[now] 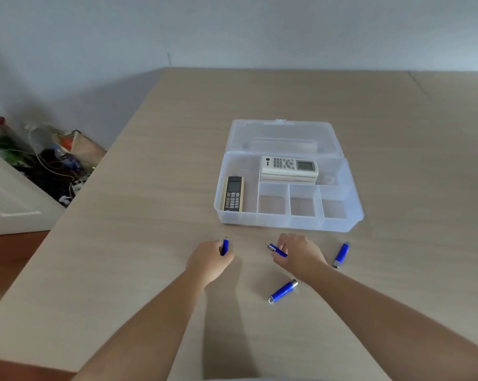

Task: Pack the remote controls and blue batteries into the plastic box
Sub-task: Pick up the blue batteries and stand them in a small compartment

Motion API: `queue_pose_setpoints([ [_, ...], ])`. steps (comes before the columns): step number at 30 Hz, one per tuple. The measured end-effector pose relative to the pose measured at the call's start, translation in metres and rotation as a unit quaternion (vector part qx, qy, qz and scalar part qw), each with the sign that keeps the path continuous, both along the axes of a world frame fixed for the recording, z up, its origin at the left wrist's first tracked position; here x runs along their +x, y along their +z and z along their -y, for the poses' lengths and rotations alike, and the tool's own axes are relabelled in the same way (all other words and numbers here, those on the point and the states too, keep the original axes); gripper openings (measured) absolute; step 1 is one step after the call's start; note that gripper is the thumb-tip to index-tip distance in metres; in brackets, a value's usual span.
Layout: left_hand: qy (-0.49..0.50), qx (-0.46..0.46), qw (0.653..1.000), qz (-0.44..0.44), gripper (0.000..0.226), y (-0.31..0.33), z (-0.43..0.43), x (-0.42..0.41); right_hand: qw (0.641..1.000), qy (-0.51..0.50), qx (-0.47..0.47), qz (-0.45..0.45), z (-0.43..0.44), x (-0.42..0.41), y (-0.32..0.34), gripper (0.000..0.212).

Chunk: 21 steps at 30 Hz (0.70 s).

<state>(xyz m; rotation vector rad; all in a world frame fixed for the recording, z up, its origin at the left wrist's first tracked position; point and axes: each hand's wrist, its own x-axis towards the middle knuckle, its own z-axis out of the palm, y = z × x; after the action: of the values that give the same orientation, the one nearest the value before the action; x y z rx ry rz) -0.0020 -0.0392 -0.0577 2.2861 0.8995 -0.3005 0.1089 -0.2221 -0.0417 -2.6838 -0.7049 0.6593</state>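
Note:
A clear plastic box (pixel 287 223) lies open on the wooden table, lid folded back. A white remote (pixel 289 165) rests on a second white remote in the rear compartment. A black and beige remote (pixel 233 194) lies in the left compartment. The three small front compartments hold nothing. My left hand (pixel 209 259) grips one blue battery (pixel 225 246) just in front of the box. My right hand (pixel 298 254) grips another blue battery (pixel 277 250). Two more blue batteries lie on the table, one (pixel 341 254) right of my right hand, one (pixel 283 291) below it.
The table (pixel 150 215) runs to the wall at the back; its left edge drops to the floor. A heap of bags and cables (pixel 54 158) lies on the floor at the left, beside a white cabinet (pixel 10 204).

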Motion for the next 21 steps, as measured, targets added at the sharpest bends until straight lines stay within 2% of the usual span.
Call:
queue_pose_setpoints([
  [4,-0.031,-0.045,0.996,0.069,0.027,0.016,-0.003,-0.002,0.997,0.039,0.067,0.020,-0.001,0.001,0.023,0.018],
  [6,-0.058,-0.029,0.990,0.124,0.029,0.047,0.005,0.018,0.986,0.038,0.125,0.101,0.007,0.012,0.053,0.022],
  [9,-0.097,-0.031,0.982,0.158,0.023,0.071,0.019,0.049,0.969,0.013,0.182,0.165,0.013,0.029,0.072,0.023],
  [13,-0.083,-0.028,0.979,0.183,0.019,0.085,0.024,0.062,0.965,-0.070,0.227,0.113,0.015,0.043,0.076,0.020],
  [16,-0.069,-0.063,0.979,0.182,0.011,0.094,0.025,0.070,0.955,-0.148,0.241,0.084,0.026,0.059,0.079,0.013],
  [21,-0.085,-0.096,0.976,0.176,0.013,0.105,0.041,0.111,0.959,-0.200,0.196,0.044,0.058,0.095,0.083,0.010],
])
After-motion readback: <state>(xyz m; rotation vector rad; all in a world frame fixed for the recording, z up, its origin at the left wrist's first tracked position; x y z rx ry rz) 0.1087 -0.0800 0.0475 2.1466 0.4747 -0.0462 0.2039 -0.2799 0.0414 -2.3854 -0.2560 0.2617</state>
